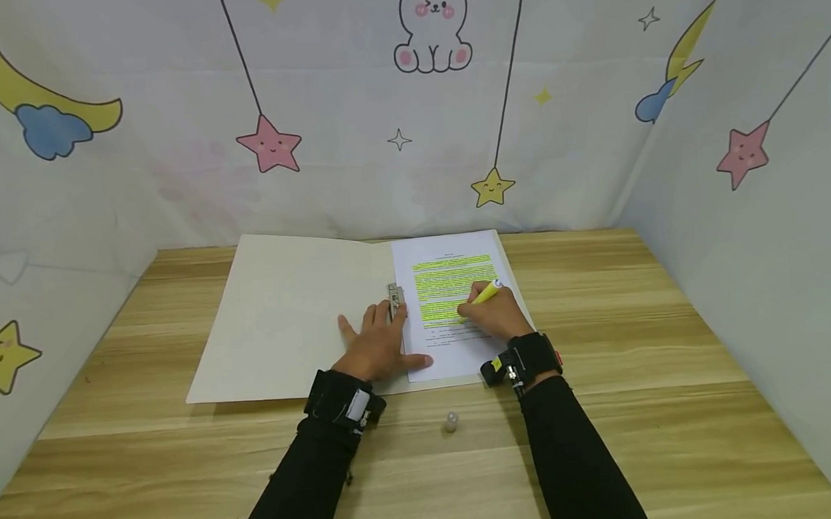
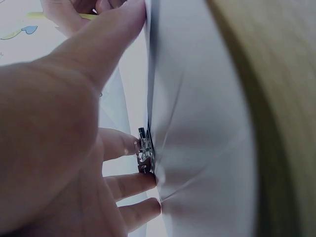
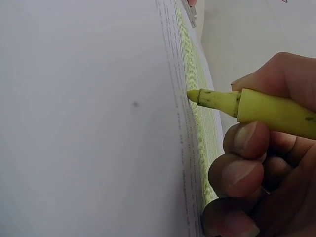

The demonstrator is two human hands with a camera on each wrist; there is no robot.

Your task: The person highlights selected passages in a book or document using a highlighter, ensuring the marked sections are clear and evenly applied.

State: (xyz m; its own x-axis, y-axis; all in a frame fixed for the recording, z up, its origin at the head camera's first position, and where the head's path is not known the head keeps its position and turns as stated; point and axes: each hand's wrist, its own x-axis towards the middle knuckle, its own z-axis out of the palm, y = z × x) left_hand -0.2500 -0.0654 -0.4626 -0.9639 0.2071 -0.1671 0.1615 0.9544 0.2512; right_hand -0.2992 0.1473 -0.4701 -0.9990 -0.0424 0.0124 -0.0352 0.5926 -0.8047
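My right hand [image 1: 496, 312] grips a yellow highlighter [image 3: 274, 111] above a printed sheet [image 1: 440, 365]. In the right wrist view its tip is at the printed lines, right beside the highlighted band [image 3: 197, 118]. Most upper lines of text are covered in yellow; the last few are plain. My left hand [image 1: 373, 349] rests with fingers spread across the folder's fold, thumb on the sheet's lower left edge. Its fingertips lie by a metal clip [image 1: 393, 297], seen also as the clip [image 2: 143, 152] beside the fingers in the left wrist view. The sheet lies in an open cream folder [image 1: 273, 325].
A small pale roundish object [image 1: 451, 422] stands on the wooden table [image 1: 633, 404] in front of the folder. Behind and at both sides hangs a white cloth [image 1: 341, 102] printed with stars, a moon and a cartoon animal. Cameras are strapped on both wrists.
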